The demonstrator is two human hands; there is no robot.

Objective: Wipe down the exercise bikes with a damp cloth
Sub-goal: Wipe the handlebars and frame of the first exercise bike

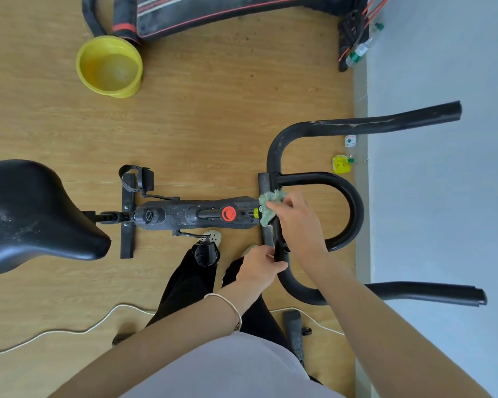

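cloth is pressed bunched against the handlebar stem of the bike | right grip is curled round it | left grip is closed on the bar as a brace | firm, overlapping strokes are advised | re-wetting is possible at the basin, well apart.

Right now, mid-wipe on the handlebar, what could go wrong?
1. The white cord trails across the floor by the person's legs; a step back could catch it.
2. The yellow basin holds water on the wooden floor; a kick would likely spill it.
3. The left grip is on the handlebar and the right grip holds the green cloth, so neither is free to break a stumble.
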